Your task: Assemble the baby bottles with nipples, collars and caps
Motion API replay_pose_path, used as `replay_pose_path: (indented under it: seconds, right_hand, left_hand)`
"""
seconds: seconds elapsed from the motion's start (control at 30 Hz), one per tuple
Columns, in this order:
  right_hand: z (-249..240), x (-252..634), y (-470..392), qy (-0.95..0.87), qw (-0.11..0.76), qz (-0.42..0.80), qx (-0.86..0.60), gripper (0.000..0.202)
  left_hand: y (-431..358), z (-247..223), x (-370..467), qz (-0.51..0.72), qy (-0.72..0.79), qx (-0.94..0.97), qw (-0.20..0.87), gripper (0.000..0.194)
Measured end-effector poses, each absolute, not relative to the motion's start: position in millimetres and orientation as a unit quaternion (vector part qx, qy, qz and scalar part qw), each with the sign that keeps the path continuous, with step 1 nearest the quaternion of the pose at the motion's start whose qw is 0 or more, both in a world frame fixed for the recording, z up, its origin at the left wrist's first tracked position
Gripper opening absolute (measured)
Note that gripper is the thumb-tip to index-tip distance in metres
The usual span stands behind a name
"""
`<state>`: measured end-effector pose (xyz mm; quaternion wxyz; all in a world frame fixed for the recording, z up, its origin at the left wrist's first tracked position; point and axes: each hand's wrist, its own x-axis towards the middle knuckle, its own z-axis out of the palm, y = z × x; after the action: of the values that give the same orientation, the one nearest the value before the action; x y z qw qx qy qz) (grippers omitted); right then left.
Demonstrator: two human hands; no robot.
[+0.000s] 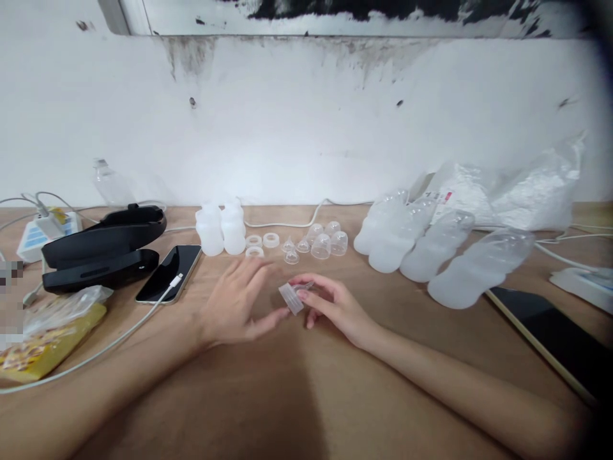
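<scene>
My right hand point(332, 305) pinches a clear nipple fitted in a ridged collar ring point(291, 299), with the ring facing left. My left hand point(242, 303) is just left of it, fingers and thumb spread apart, the thumb tip close to the ring; it holds nothing. Beyond my hands lie several white rings point(271, 240), clear nipples point(291, 252) and clear domed caps point(320, 246). Two frosted white bottles point(233, 230) stand behind my left hand. At the right, several frosted bottles with clear caps point(467, 275) lie on their sides.
On the left are a phone point(167, 275) with a white cable across it, an open black case point(105, 239), a yellow snack bag point(52, 332), a power strip point(31, 239) and a clear bottle point(110, 182). Plastic bags point(536, 185) and a dark tablet point(550, 332) are at the right.
</scene>
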<state>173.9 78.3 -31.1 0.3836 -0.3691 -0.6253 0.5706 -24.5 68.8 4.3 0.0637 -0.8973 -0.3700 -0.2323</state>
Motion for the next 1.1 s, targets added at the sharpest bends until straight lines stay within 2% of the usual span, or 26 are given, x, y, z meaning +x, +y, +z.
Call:
replay_pose_path:
  seconds: [0.1,0.17,0.3,0.5,0.63,0.7,0.8,0.93,1.03,1.1]
  right_hand:
    - [-31.7,173.2,78.3,-0.594,0.398,0.594,-0.367,0.028]
    - [-31.3,172.2,78.1,-0.583,0.403,0.599,-0.373,0.027]
    - [-31.0,171.4,77.8,-0.577,0.410,0.600,-0.374,0.027]
    - [-32.7,173.0,78.5,-0.571,0.406,0.613,-0.366,0.027]
    - [-30.2,178.6,82.0,-0.520,0.432,0.663,-0.322,0.023]
    - [-28.5,183.6,84.6,-0.486,0.442,0.693,-0.298,0.023]
    - [-27.3,191.6,86.9,-0.461,0.456,0.701,-0.297,0.026]
    - [-27.9,198.2,84.7,-0.472,0.464,0.670,-0.337,0.032]
    - [-29.0,199.5,82.5,-0.479,0.457,0.668,-0.340,0.030]
    - [-29.9,199.9,82.6,-0.479,0.457,0.670,-0.335,0.029]
  left_hand:
    - [91.3,18.6,-37.5,-0.275,-0.471,-0.820,0.175,0.034]
    - [108.7,27.8,-46.5,-0.260,-0.546,-0.764,0.227,0.039]
    - [131.8,34.6,-57.9,-0.232,-0.561,-0.759,0.234,0.052]
    - [125.4,31.4,-59.9,-0.235,-0.562,-0.762,0.218,0.049]
    - [98.5,32.4,-58.3,-0.258,-0.563,-0.753,0.221,0.048]
    - [83.6,28.0,-54.8,-0.280,-0.536,-0.776,0.177,0.048]
    - [67.9,13.2,-46.2,-0.310,-0.501,-0.808,0.032,0.046]
    - [64.0,-9.6,-36.4,-0.332,-0.506,-0.785,-0.130,0.054]
    - [67.3,-18.7,-34.7,-0.269,-0.495,-0.790,-0.242,0.039]
    - [68.9,-20.5,-35.9,-0.278,-0.477,-0.780,-0.294,0.035]
